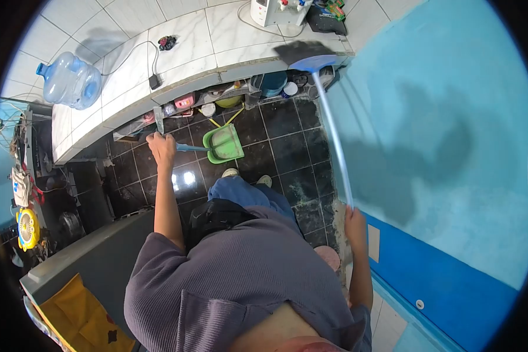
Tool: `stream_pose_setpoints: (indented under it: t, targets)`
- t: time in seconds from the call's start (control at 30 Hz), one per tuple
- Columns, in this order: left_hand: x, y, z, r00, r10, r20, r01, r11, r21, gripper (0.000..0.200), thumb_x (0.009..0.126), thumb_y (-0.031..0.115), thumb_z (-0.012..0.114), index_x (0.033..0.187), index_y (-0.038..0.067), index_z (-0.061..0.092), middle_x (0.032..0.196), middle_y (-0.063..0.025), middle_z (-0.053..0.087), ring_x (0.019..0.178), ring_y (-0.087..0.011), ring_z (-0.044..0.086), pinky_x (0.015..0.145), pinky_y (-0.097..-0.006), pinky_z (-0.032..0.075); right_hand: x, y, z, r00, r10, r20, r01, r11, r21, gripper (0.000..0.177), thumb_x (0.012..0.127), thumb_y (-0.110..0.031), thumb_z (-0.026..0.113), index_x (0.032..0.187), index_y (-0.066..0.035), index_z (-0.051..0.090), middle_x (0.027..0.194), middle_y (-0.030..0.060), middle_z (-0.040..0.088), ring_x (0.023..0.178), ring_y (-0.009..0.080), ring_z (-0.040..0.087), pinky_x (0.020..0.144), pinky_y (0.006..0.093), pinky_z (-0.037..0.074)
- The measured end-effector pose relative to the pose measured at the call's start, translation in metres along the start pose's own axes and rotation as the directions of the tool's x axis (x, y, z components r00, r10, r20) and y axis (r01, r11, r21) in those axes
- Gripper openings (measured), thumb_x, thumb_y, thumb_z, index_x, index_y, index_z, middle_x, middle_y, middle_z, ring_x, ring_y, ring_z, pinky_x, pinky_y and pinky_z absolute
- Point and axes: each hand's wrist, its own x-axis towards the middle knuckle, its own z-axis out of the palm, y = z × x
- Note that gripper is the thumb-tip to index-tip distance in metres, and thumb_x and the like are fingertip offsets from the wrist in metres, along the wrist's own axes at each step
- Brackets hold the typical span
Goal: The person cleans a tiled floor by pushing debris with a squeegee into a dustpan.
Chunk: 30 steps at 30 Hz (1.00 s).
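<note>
Left hand [161, 148] gripping the green dustpan [225, 144], right hand [355, 224] clasping the broom [332, 123], its head near the tiled counter [190, 44]

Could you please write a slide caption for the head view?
Left hand holding a green dustpan by its handle, right hand a blue-headed broom.

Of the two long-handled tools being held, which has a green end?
The dustpan, held in the left hand: its pan is green, whereas the broom in the right hand has a blue head.
</note>
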Motion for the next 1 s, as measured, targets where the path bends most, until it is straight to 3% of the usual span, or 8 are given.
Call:
stream_pose_setpoints:
  t: [0.17,0.3,0.37,0.53,0.57,0.63,0.77,1.0]
  targets:
    - [-0.01,0.05,0.006,0.971,0.019,0.24,0.023,0.985,-0.171,0.038,0.076,0.021,0.05,0.102,-0.006,0.044,0.101,-0.032,0.051,0.093,-0.0441,0.052,0.081,-0.0457,0.041,-0.108,-0.012,-0.03,0.984,0.119,0.13,-0.105,0.989,-0.105,0.038,0.087,-0.033,0.045,0.08,0.003,0.055,0.064,0.024,0.054,0.062,0.0392,0.055,0.052,0.0427,0.04]
    - [0.0,0.063,0.077,0.839,0.184,0.512,-0.043,0.96,-0.275,0.051,0.076,0.021,0.054,0.117,-0.004,0.037,0.094,-0.0316,0.055,0.09,-0.0438,0.054,0.078,-0.0436,0.043,-0.133,0.011,-0.021,0.956,0.23,0.184,-0.268,0.939,0.217,0.04,0.087,-0.033,0.047,0.068,0.001,0.053,0.048,0.0111,0.045,0.041,0.0206,0.044,0.041,0.0335,0.034]
    - [-0.016,0.088,0.1,0.845,0.388,0.368,-0.316,0.917,-0.241,0.06,0.075,0.016,0.053,0.126,-0.003,0.028,0.088,-0.0312,0.056,0.085,-0.0438,0.056,0.076,-0.0432,0.044,-0.13,0.037,-0.004,0.911,0.307,0.276,-0.391,0.854,0.343,0.039,0.087,-0.033,0.048,0.067,0.0,0.054,0.045,0.0063,0.043,0.038,0.0139,0.041,0.038,0.0303,0.032]
    - [-0.033,0.16,0.134,0.697,0.554,0.456,-0.513,0.829,-0.223,0.064,0.078,0.017,0.047,0.132,-0.002,0.018,0.094,-0.0296,0.056,0.085,-0.0426,0.055,0.077,-0.044,0.044,-0.093,0.155,0.11,0.955,0.267,0.131,-0.296,0.887,0.355,0.032,0.088,-0.03,0.046,0.082,-0.001,0.056,0.046,0.0024,0.042,0.034,0.0081,0.036,0.032,0.0261,0.028]
    - [-0.034,0.17,0.143,0.701,0.551,0.452,-0.512,0.831,-0.22,0.064,0.078,0.017,0.047,0.132,-0.002,0.018,0.094,-0.0296,0.056,0.085,-0.0426,0.055,0.077,-0.044,0.044,-0.083,0.156,0.119,0.956,0.261,0.133,-0.291,0.888,0.356,0.032,0.088,-0.03,0.046,0.082,-0.001,0.056,0.046,0.0024,0.042,0.034,0.0081,0.036,0.032,0.0261,0.028]
    - [-0.034,0.192,0.159,0.625,0.619,0.475,-0.601,0.77,-0.212,0.06,0.078,0.018,0.046,0.132,0.004,0.025,0.094,-0.0277,0.056,0.087,-0.0413,0.056,0.079,-0.0437,0.044,-0.063,0.136,0.14,0.901,0.412,0.133,-0.428,0.804,0.413,0.031,0.085,-0.025,0.047,0.092,0.004,0.057,0.078,0.0216,0.059,0.073,0.0355,0.057,0.065,0.0385,0.044]
    - [-0.015,0.24,0.196,0.646,0.577,0.5,-0.582,0.796,-0.168,0.056,0.078,0.019,0.047,0.131,0.01,0.031,0.097,-0.0253,0.057,0.089,-0.0387,0.056,0.079,-0.044,0.045,-0.032,0.121,0.17,0.941,0.326,0.088,-0.338,0.918,0.208,0.03,0.085,-0.022,0.046,0.098,0.003,0.056,0.085,0.0245,0.059,0.081,0.0392,0.057,0.069,0.0412,0.044]
    - [0.048,0.304,0.269,0.614,0.445,0.652,-0.59,0.808,0.005,0.049,0.081,0.016,0.047,0.128,0.008,0.035,0.1,-0.0234,0.057,0.094,-0.0349,0.057,0.08,-0.0424,0.046,-0.034,0.107,0.212,0.87,0.371,0.325,-0.38,0.924,-0.036,0.031,0.081,-0.024,0.046,0.09,0.003,0.059,0.085,0.0254,0.059,0.082,0.0414,0.056,0.07,0.0453,0.045]
